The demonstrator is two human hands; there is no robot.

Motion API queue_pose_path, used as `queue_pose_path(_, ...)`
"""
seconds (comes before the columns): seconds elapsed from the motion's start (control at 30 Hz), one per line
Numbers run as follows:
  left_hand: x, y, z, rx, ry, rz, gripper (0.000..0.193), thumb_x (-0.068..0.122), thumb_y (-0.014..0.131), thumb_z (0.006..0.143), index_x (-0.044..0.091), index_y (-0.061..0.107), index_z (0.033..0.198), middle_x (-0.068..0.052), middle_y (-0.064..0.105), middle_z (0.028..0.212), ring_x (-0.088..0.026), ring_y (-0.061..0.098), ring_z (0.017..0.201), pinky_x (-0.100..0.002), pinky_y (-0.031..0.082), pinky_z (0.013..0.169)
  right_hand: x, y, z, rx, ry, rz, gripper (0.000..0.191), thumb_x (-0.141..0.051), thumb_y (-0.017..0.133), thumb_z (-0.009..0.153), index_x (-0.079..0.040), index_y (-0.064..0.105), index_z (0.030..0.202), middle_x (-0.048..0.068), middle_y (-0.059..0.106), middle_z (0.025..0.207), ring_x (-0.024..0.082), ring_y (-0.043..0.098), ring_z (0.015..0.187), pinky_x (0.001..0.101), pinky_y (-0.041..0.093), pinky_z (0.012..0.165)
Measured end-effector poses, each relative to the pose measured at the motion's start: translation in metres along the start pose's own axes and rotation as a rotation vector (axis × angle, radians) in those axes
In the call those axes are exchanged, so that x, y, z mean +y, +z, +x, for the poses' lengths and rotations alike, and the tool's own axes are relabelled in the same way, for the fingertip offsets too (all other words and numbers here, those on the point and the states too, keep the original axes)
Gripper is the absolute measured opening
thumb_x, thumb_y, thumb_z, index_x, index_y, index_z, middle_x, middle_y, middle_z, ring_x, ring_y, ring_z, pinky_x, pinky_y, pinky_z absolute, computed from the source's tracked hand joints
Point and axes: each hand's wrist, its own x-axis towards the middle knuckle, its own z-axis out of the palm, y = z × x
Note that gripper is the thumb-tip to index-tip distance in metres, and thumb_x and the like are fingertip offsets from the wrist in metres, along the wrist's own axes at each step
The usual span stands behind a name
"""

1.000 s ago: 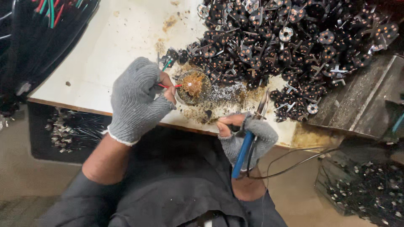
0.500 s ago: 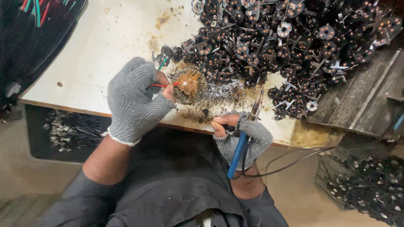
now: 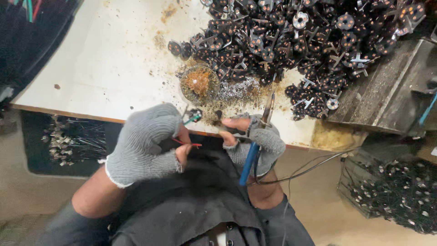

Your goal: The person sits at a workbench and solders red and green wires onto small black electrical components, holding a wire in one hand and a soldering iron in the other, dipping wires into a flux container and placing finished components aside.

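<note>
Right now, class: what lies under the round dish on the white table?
The dish sits on the table, ringed by brown stains and silvery solder crumbs. Whatever is directly beneath it is covered.

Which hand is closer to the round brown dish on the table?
Left. The left hand sits just below the round brown dish, holding thin wires at the table edge. The right hand, gripping the blue-handled tool, is farther off, lower right.

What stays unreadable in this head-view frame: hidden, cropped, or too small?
- Head view: the small black wired part is mostly covered by the grey-gloved left hand.
- Blue-handled soldering iron: its grip is wrapped by the gloved right hand.
- Heap of black round parts: cropped by the top edge.
- Dark bin of parts: pieces too small.
</note>
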Motion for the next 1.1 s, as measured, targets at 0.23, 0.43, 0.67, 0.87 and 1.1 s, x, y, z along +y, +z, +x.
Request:
queue_pose_path(0.23,0.001,0.035,-0.005,-0.281,-0.506,-0.679,0.02,0.021,0.079,0.08,0.007,0.066,0.081,-0.009,0.061,0.073,-0.023,0.061,0.063,-0.031,0.049,0.06,-0.006,-0.011,-0.003,-0.141,0.509,0.363,0.031,-0.012,0.084,0.088,0.002,0.072,0.113,0.016,0.076,0.103,0.025,0.076,0.095,0.034,0.063,0.084)
queue_pose_path(0.43,0.007,0.019,0.003,-0.177,0.004,-0.309,0.019,0.017,0.077,0.08,0.008,0.061,0.086,-0.012,0.063,0.096,-0.026,0.066,0.083,-0.033,0.053,0.071,-0.009,-0.008,0.009,-0.164,0.331,0.064,0.016,-0.017,0.081,0.095,-0.005,0.073,0.104,0.012,0.077,0.1,0.024,0.077,0.093,0.0323,0.063,0.084)
queue_pose_path(0.67,-0.014,0.023,0.009,-0.024,0.063,0.215,0.028,0.02,0.085,0.067,0.014,0.063,0.083,-0.007,0.066,0.088,-0.031,0.067,0.081,-0.042,0.052,0.068,-0.009,0.002,0.025,-0.366,0.243,-0.332,0.02,-0.017,0.081,0.089,-0.012,0.079,0.108,0.008,0.076,0.089,0.028,0.07,0.073,0.0362,0.055,0.069)
queue_pose_path(0.87,-0.023,0.036,0.002,0.066,0.062,0.308,0.026,0.016,0.082,0.07,0.014,0.062,0.087,-0.007,0.067,0.092,-0.031,0.067,0.084,-0.042,0.054,0.072,-0.003,0.004,0.02,-0.31,0.225,-0.399,0.028,-0.024,0.086,0.085,-0.012,0.075,0.107,0.006,0.077,0.099,0.028,0.073,0.08,0.0359,0.056,0.073)
queue_pose_path(1.1,-0.021,0.041,0.002,0.117,0.052,0.354,0.02,0.015,0.082,0.079,0.013,0.064,0.089,-0.008,0.068,0.094,-0.031,0.067,0.084,-0.042,0.053,0.071,-0.002,0.005,0.019,-0.32,0.224,-0.426,0.028,-0.024,0.088,0.082,-0.01,0.077,0.105,0.006,0.078,0.095,0.028,0.072,0.076,0.0373,0.055,0.07)
